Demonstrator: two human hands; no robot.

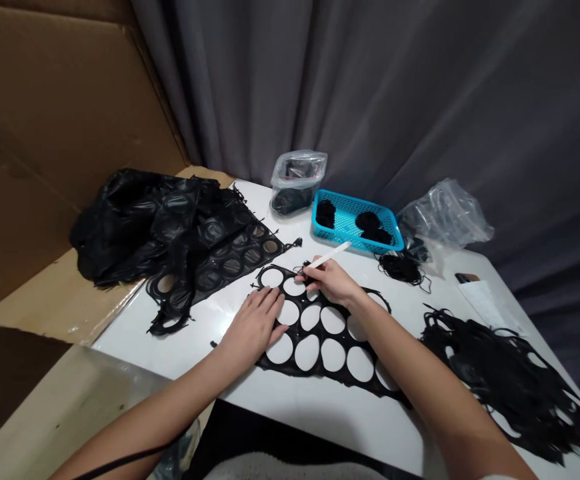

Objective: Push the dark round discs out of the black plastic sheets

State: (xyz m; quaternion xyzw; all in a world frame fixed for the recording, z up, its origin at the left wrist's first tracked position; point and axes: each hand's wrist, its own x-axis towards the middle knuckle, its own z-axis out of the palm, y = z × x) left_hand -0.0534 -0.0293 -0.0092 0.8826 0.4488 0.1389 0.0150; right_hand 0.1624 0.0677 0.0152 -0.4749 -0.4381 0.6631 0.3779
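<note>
Left hand [253, 325] lies open and flat, holding down a black perforated sheet [320, 360] at centre frame, long axis running upper left to lower right. Right hand [331, 280] pinches a slim white stylus [327, 256], tip at the sheet's upper edge. Turquoise plastic basket [357, 241] sits beyond, upper centre.

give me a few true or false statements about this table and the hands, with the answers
The blue plastic basket holds black bundles. True.
The right hand holds a white stick. True.
The left hand grips the blue plastic basket. False: it lies flat on a black sheet with round holes.
The curtain behind the table is red. False: it is grey.
</note>
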